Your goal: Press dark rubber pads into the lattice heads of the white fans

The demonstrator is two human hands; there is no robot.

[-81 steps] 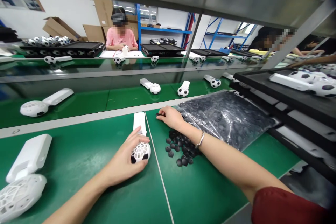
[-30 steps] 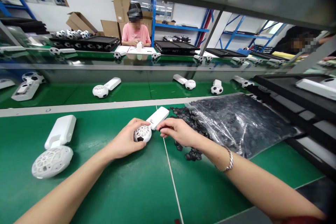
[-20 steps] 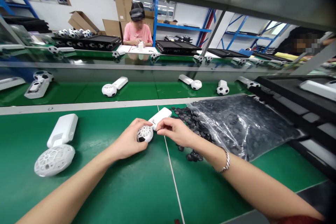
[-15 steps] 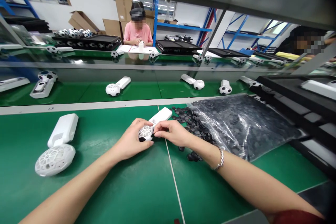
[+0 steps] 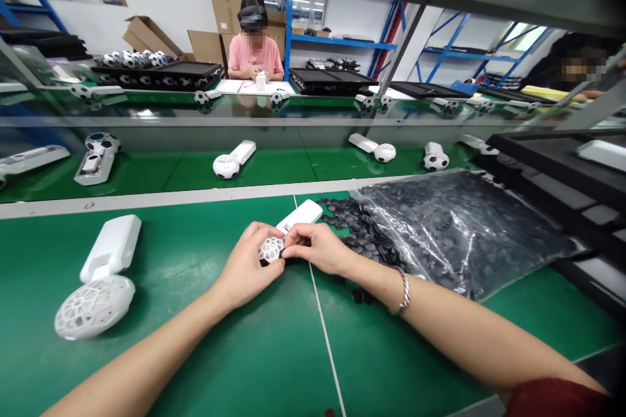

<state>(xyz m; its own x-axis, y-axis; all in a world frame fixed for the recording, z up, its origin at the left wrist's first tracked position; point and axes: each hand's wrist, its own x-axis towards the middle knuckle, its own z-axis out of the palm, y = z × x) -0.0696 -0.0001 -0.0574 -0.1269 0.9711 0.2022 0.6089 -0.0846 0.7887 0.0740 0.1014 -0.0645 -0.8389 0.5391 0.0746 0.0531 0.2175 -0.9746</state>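
My left hand (image 5: pixel 249 264) is closed round the round, football-patterned head (image 5: pixel 270 249) of a white handheld fan, whose handle (image 5: pixel 302 214) points away to the upper right. The head has a white lattice with a black patch low on its side. Pressed against the right edge of that head are the pinched fingertips of my right hand (image 5: pixel 315 249), with a small black piece (image 5: pixel 280 253) partly showing at them. Loose black pieces (image 5: pixel 364 234) lie just beyond my right hand, spilling from a clear plastic bag (image 5: pixel 454 228).
Another white fan (image 5: pixel 98 306) lies on the green worktop at the left. Behind a pale rail, several fans (image 5: pixel 227 166) lie on a green belt (image 5: pixel 293 163). Black trays (image 5: pixel 562 176) are stacked at the right. A person in pink (image 5: pixel 255 55) sits across.
My right fingertips have come in against the fan head's right edge, with a black piece at them. The fans on the belt behind the rail have shifted right.
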